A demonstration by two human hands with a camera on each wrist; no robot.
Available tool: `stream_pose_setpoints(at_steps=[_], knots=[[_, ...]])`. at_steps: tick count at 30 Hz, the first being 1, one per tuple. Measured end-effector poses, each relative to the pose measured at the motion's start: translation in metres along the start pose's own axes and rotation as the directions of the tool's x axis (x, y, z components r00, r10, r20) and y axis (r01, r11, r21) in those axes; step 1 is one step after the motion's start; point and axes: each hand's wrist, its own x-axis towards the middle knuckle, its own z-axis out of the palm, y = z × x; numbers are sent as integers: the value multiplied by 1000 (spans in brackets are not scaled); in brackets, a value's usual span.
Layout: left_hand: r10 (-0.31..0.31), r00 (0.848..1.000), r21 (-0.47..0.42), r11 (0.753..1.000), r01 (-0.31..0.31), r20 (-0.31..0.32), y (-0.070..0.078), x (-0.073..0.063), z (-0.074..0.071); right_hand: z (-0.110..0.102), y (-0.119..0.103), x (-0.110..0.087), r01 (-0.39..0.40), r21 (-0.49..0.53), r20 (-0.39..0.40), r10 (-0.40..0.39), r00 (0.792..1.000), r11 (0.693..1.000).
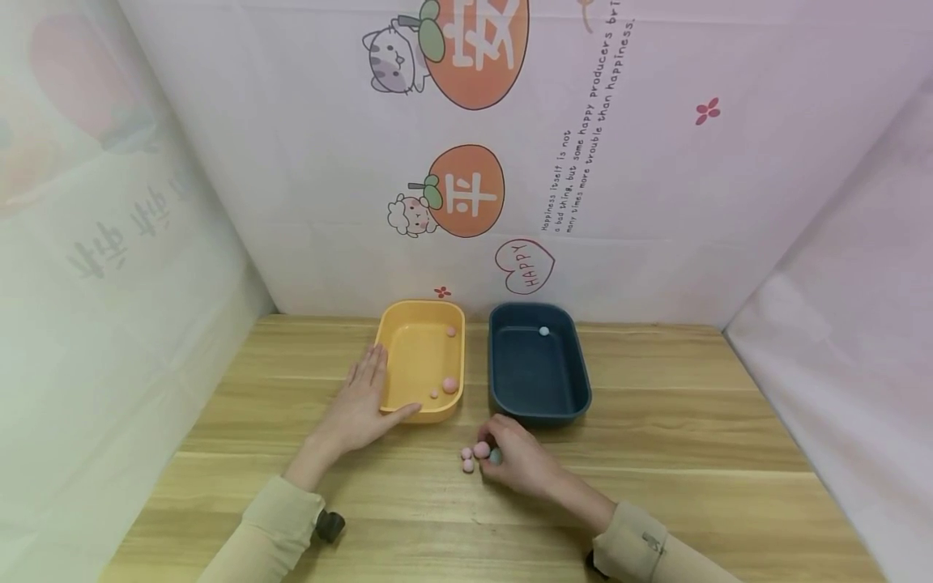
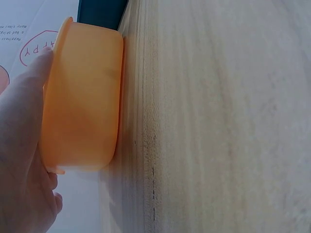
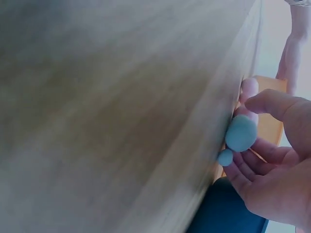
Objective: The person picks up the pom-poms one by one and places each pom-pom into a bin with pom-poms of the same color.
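Fingers of the left hand (image 1: 355, 411) lie extended along the left side of the yellow tray (image 1: 417, 356), its thumb at the near rim, touching without wrapping round anything, seemingly to steady it; three pink balls (image 1: 449, 385) sit inside, mostly toward the right wall; to the right, on the worktop (image 1: 423, 518), come two small pink balls (image 1: 466, 453) close together, a larger pink ball (image 1: 482, 450) at the fingertips, then a blue-green ball (image 3: 241, 133) and a small blue ball (image 3: 225, 158) just beside it, within reach of the right hand (image 1: 521, 461); that hand curves its thumb and fingers about the group, though I cannot tell whether they pinch any ball; the step in hand, I judge, is picking one out, and the next move calls for a light, precise pinch that leaves the neighbours where they lie.

Around this, a black wrist mount (image 1: 330, 526) sits by the left cuff (image 1: 284, 514); a printed cloth (image 1: 328, 243) stands behind; the dark blue tray (image 1: 532, 368), apart from the yellow one, holds one pale blue ball (image 1: 543, 331) near its far wall; crowding seems the main obstacle, since a nudge could set balls rolling.
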Motion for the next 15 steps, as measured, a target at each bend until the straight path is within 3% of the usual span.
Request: stream_pose_setpoints(at_steps=[4,10,15], knots=[[0,1000,-1,1000,0,2,1,0,-1,-4,-12,1,-32,-15,-6,32,999,999],[-7,1000,-7,1000,7,9,3,-1,-4,-19,-36,4,-144,66,60,140,988,987],[-6,1000,-3,1000,6,10,3,-2,-4,-21,-38,4,-153,83,66,148,987,985]])
